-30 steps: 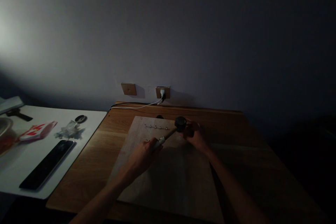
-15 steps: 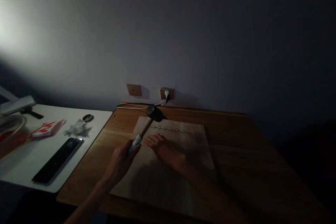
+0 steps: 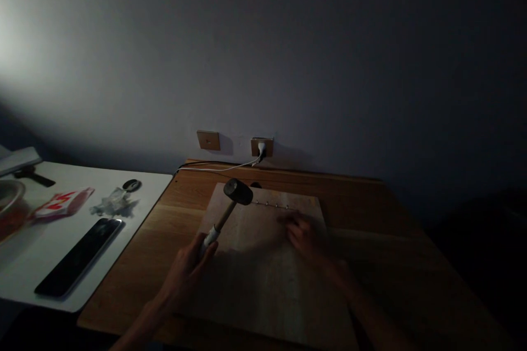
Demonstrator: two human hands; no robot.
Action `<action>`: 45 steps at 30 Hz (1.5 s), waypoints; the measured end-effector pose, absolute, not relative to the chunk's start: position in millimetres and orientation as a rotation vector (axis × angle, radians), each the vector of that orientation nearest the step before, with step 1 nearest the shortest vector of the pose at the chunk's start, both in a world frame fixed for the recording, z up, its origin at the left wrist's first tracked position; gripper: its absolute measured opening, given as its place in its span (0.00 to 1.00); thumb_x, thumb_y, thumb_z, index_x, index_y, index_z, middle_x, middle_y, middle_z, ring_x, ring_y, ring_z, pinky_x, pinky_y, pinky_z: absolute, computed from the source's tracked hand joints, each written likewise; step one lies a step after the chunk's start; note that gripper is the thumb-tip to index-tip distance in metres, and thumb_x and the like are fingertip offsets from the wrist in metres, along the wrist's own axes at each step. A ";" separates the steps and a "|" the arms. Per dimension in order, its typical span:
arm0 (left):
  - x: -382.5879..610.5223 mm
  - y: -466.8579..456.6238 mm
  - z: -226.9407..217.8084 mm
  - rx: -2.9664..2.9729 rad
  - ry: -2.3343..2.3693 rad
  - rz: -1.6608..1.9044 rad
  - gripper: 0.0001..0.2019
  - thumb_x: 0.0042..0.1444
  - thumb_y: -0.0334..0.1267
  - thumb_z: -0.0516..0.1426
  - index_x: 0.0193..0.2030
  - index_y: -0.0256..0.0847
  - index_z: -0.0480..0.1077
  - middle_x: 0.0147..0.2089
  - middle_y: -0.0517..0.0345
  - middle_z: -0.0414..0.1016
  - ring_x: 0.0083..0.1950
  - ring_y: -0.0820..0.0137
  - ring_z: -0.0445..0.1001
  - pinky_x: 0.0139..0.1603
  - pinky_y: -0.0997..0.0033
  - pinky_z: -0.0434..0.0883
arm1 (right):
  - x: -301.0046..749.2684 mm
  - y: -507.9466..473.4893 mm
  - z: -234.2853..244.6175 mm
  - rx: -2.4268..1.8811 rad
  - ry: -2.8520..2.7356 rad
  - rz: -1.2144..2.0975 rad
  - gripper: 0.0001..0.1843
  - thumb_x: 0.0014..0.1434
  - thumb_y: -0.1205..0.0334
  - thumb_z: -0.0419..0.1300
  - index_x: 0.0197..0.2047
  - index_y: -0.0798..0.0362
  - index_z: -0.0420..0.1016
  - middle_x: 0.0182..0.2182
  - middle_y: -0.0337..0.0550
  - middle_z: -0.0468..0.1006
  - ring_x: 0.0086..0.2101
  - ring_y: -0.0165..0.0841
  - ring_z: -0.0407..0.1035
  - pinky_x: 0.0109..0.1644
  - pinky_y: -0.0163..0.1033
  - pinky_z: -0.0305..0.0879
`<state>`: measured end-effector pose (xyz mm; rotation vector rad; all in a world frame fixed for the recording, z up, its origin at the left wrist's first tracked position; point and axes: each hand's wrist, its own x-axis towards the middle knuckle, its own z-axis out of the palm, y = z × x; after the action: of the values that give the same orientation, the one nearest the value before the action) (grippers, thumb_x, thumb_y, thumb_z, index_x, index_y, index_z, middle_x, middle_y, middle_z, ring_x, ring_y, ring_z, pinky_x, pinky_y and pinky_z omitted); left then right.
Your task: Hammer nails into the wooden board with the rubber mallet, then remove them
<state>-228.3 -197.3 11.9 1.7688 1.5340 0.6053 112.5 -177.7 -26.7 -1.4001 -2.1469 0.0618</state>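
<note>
One camera sits on the person's head and looks forward and down. Both hands are close below it: the left hand [image 3: 186,273] round a mallet [image 3: 229,207], the right hand [image 3: 303,237] blurry. The wooden board [image 3: 263,285] lies right under the fingers. Past the fingertips comes the wall [image 3: 288,55], filling the top half. A white table [image 3: 24,266] is well off to the left of the left fingers.

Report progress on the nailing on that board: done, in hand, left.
Done: a row of small nails stands along the far edge of the board. In hand: the left hand grips the mallet, its head by the row's left end; the right hand, blurred, lies near the right end. Left: the nails stand proud; how deep is unclear.
</note>
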 end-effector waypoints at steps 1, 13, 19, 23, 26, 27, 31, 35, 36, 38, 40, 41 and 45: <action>-227.6 -197.7 10.9 1.773 1.520 0.588 0.23 0.63 0.60 0.48 0.40 0.42 0.70 0.24 0.65 0.65 0.25 0.70 0.67 0.26 0.75 0.59 | 124.3 -178.7 -33.7 -1.416 -1.988 0.096 0.18 0.61 0.76 0.55 0.48 0.50 0.79 0.44 0.47 0.80 0.45 0.39 0.76 0.50 0.45 0.75; -254.8 -207.0 7.6 1.716 1.572 0.564 0.24 0.62 0.62 0.48 0.44 0.42 0.68 0.25 0.63 0.71 0.25 0.67 0.72 0.24 0.74 0.60 | 105.9 -149.6 -47.7 -1.330 -1.502 0.478 0.13 0.63 0.54 0.61 0.48 0.49 0.77 0.40 0.46 0.82 0.40 0.38 0.78 0.45 0.43 0.76; -246.6 -200.0 25.4 1.815 1.549 0.675 0.21 0.63 0.59 0.49 0.39 0.42 0.68 0.24 0.65 0.66 0.24 0.70 0.68 0.26 0.73 0.59 | 125.7 -122.9 -40.6 -1.521 -1.605 0.310 0.12 0.60 0.59 0.56 0.36 0.52 0.80 0.38 0.49 0.84 0.40 0.40 0.77 0.47 0.45 0.74; -229.7 -191.3 32.3 1.850 1.492 0.690 0.20 0.64 0.58 0.49 0.39 0.43 0.68 0.22 0.67 0.62 0.23 0.72 0.63 0.25 0.74 0.56 | 131.6 -109.8 -27.7 -1.646 -1.830 0.269 0.12 0.57 0.68 0.56 0.38 0.52 0.81 0.39 0.48 0.85 0.44 0.40 0.77 0.52 0.45 0.70; -217.2 -188.2 33.1 1.871 1.457 0.679 0.20 0.64 0.58 0.49 0.37 0.42 0.66 0.23 0.67 0.60 0.23 0.73 0.62 0.26 0.74 0.55 | 129.8 -103.3 -24.5 -1.669 -1.876 0.289 0.15 0.54 0.71 0.58 0.41 0.51 0.81 0.37 0.45 0.85 0.42 0.39 0.78 0.52 0.43 0.70; -213.7 -187.9 33.5 1.875 1.450 0.676 0.20 0.64 0.58 0.49 0.36 0.42 0.65 0.23 0.67 0.60 0.24 0.73 0.62 0.26 0.73 0.55 | 129.0 -101.9 -24.4 -1.676 -1.892 0.297 0.17 0.53 0.73 0.58 0.44 0.50 0.81 0.36 0.44 0.85 0.41 0.38 0.78 0.51 0.43 0.70; -203.5 -189.0 38.3 1.871 1.419 0.674 0.20 0.64 0.57 0.49 0.33 0.42 0.64 0.23 0.66 0.59 0.25 0.72 0.62 0.27 0.72 0.55 | 127.3 -98.4 -25.0 -1.693 -1.951 0.317 0.24 0.51 0.75 0.59 0.49 0.48 0.79 0.34 0.41 0.85 0.37 0.37 0.79 0.49 0.42 0.70; -199.7 -190.1 41.9 1.831 1.391 0.661 0.19 0.64 0.57 0.49 0.33 0.43 0.64 0.23 0.67 0.59 0.24 0.72 0.61 0.27 0.72 0.54 | 127.5 -94.1 -28.1 -1.690 -1.998 0.306 0.24 0.52 0.75 0.60 0.51 0.47 0.79 0.35 0.42 0.85 0.41 0.38 0.79 0.51 0.43 0.69; -199.6 -189.7 41.5 1.830 1.380 0.662 0.19 0.64 0.57 0.49 0.34 0.43 0.63 0.23 0.67 0.59 0.24 0.73 0.60 0.27 0.73 0.54 | 127.8 -92.7 -29.8 -1.685 -2.007 0.302 0.24 0.51 0.75 0.60 0.50 0.47 0.79 0.35 0.42 0.85 0.42 0.39 0.78 0.53 0.44 0.69; -199.5 -188.1 39.3 1.835 1.364 0.664 0.19 0.64 0.56 0.49 0.34 0.42 0.63 0.23 0.67 0.59 0.24 0.73 0.61 0.27 0.73 0.54 | 128.3 -90.3 -33.8 -1.674 -2.019 0.297 0.23 0.51 0.75 0.60 0.49 0.48 0.80 0.35 0.43 0.85 0.43 0.40 0.78 0.54 0.45 0.68; -199.1 -185.9 36.2 1.838 1.346 0.649 0.19 0.65 0.56 0.49 0.35 0.42 0.63 0.23 0.67 0.59 0.24 0.73 0.60 0.27 0.73 0.54 | 128.5 -89.1 -38.2 -1.657 -2.022 0.300 0.21 0.52 0.75 0.60 0.47 0.48 0.80 0.36 0.43 0.85 0.42 0.39 0.78 0.52 0.44 0.70; -198.5 -184.8 34.8 1.838 1.338 0.641 0.19 0.65 0.56 0.49 0.35 0.42 0.63 0.23 0.67 0.59 0.24 0.73 0.61 0.27 0.73 0.54 | 128.6 -89.2 -40.2 -1.646 -2.021 0.304 0.20 0.53 0.74 0.60 0.47 0.47 0.80 0.37 0.43 0.85 0.41 0.39 0.78 0.51 0.44 0.71; -194.7 -183.2 30.9 1.840 1.322 0.623 0.17 0.65 0.54 0.49 0.35 0.42 0.64 0.24 0.67 0.60 0.25 0.73 0.62 0.27 0.73 0.54 | 130.4 -94.6 -45.2 -1.594 -2.003 0.311 0.14 0.56 0.72 0.59 0.42 0.48 0.81 0.41 0.44 0.85 0.41 0.37 0.78 0.49 0.43 0.73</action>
<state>-194.7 -183.2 30.9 1.8399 1.3221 0.6234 130.4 -94.6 -45.2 -1.5941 -2.0032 0.3108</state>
